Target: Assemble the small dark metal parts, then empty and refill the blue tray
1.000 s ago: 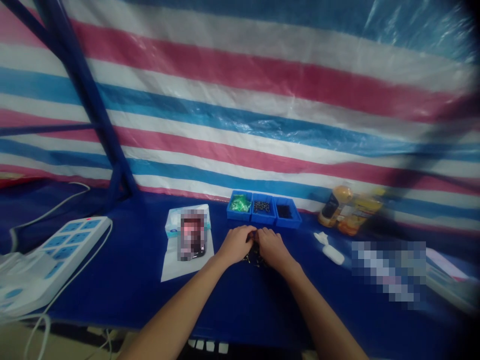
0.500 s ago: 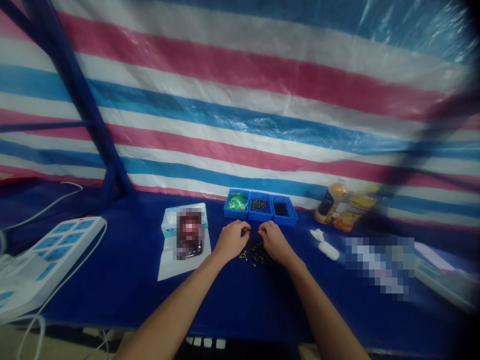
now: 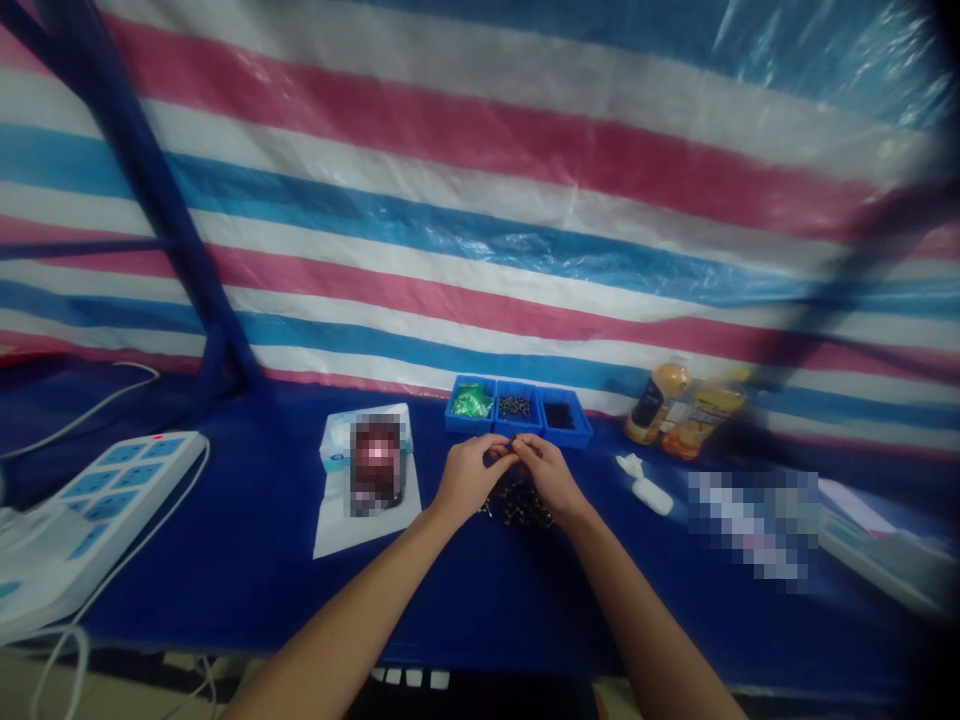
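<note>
My left hand (image 3: 470,475) and my right hand (image 3: 547,473) meet fingertip to fingertip above a pile of small dark metal parts (image 3: 516,505) on the blue table (image 3: 247,560). Both hands are pinched; between the fingertips is something tiny and dark that I cannot make out. Just behind the hands stands a row of three small blue bins: the left bin (image 3: 470,403) holds green pieces, the middle bin (image 3: 515,408) holds dark beads or screws, the right bin (image 3: 561,414) holds black pieces.
A white sheet with a dark object (image 3: 367,480) lies left of my hands, by a small white box (image 3: 335,447). A white and blue power strip (image 3: 82,510) sits far left. Right are a white plastic piece (image 3: 643,487), two orange-yellow bottles (image 3: 682,405), and a striped tarp behind.
My hands were together on the pile, then parted a little, and now have risen and joined at the fingertips above it. The view shifted slightly.
</note>
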Motion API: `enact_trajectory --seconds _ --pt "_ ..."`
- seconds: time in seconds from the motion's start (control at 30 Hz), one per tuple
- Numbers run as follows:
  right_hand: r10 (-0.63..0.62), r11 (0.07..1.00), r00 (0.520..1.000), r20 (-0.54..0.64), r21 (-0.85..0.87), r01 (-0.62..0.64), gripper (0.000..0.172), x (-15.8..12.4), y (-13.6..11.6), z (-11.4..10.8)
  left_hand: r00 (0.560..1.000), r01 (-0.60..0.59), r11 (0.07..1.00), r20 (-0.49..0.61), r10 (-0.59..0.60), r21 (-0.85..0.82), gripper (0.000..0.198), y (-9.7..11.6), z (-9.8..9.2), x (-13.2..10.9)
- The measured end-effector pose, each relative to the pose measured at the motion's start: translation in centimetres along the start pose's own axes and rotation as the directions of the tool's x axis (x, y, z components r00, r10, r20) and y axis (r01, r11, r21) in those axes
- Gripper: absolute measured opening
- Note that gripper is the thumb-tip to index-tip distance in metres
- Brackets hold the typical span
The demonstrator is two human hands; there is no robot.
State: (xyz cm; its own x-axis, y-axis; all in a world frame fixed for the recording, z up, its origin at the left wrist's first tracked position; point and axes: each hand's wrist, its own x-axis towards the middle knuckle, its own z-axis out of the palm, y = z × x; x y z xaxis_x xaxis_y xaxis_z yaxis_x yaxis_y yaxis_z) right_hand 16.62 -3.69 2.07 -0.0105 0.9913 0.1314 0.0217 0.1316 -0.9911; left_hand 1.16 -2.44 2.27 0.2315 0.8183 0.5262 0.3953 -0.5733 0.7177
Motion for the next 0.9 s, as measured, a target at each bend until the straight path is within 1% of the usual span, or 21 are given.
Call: enact_trajectory --seconds 0.07,0.2,0.33,0.43,0.53,0.7,0.8,0.9 --pt "0.033 0.998 0.999 -0.023 0.049 -0.031 0.035 -0.1 0.1 0.1 1.000 -0.011 1.000 -0.020 0.011 0.011 0.019 -0.1 0.0 0.0" --pt "0.057 0.992 0.996 -0.062 0.112 -0.050 0.032 -0.1 0.3 0.1 0.999 -0.041 0.998 -0.033 0.042 0.041 0.015 -0.1 0.1 0.0" --pt "0.074 0.990 0.995 -0.070 0.129 -0.065 0.032 -0.1 0.2 0.1 0.998 -0.025 1.000 -0.050 0.026 0.019 0.014 0.3 0.1 0.1" --pt "0.075 0.991 0.995 -0.073 0.114 -0.066 0.031 -0.1 0.0 0.0 0.998 0.013 0.998 -0.056 -0.016 -0.055 0.014 0.5 0.1 0.1" --pt "0.062 0.995 0.995 -0.080 0.077 -0.056 0.032 0.0 -0.1 -0.2 0.995 0.084 0.981 -0.035 -0.092 -0.176 0.014 0.3 0.2 0.3" --pt "0.050 0.998 0.996 -0.068 0.047 -0.047 0.033 0.0 0.0 -0.5 0.981 0.191 0.892 0.057 -0.184 -0.409 0.020 -0.7 0.6 0.5" --pt "0.055 0.997 0.997 -0.058 0.066 -0.051 0.033 0.0 0.0 -0.6 0.975 0.222 0.853 0.083 -0.207 -0.473 0.022 -1.1 0.9 0.5" --pt "0.059 0.996 0.998 -0.035 0.076 -0.056 0.031 0.0 0.0 -0.6 0.972 0.232 0.839 0.078 -0.223 -0.491 0.020 -1.2 1.0 0.6"
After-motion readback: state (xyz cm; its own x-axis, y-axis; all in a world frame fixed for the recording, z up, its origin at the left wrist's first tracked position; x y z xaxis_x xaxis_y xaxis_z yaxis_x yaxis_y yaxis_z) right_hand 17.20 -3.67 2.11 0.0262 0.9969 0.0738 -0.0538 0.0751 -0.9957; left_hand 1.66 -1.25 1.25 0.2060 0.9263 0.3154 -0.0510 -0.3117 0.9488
